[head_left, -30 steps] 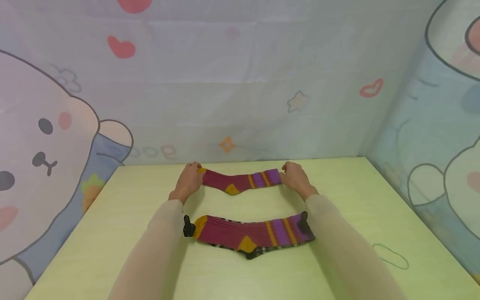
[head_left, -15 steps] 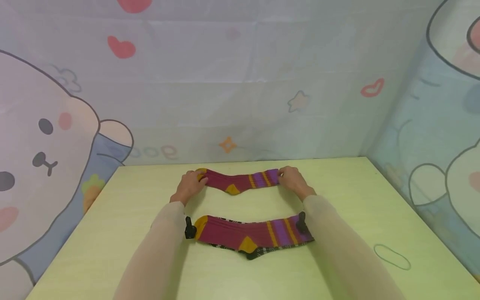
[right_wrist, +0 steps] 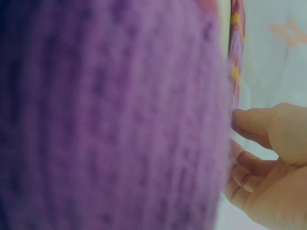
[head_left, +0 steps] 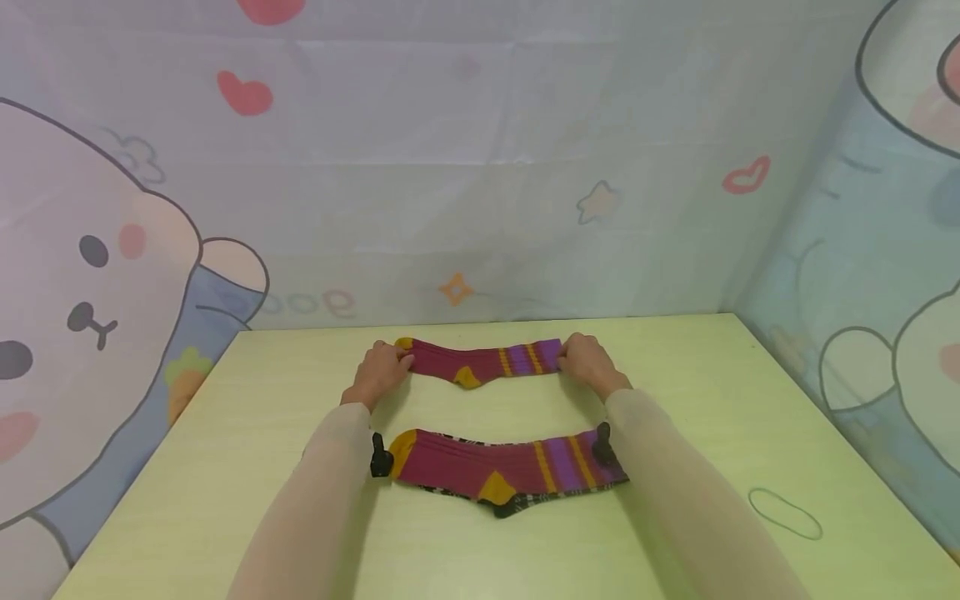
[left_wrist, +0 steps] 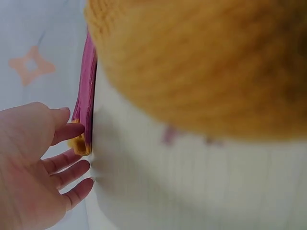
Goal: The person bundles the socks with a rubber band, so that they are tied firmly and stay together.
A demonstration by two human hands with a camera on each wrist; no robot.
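Note:
Two maroon socks with mustard toes and heels and purple striped cuffs lie across the table. The far sock is between my hands. My left hand is at its toe, thumb and index finger touching it, the other fingers loosely spread in the left wrist view. At the cuff, my right hand pinches the end between thumb and fingertips. The near sock lies beneath my forearms, on a black patterned sock whose edge shows below it. Close to the wrist cameras, its toe and cuff look blurred.
A thin green loop lies on the pale table at the right. Behind the far edge hangs a cartoon-printed cloth, with more of it along both sides. Black wrist mounts sit under the sleeves.
My left hand has come slightly nearer and its fingers have loosened at the toe. The right hand has come a little nearer too, to the cuff. The socks have hardly shifted.

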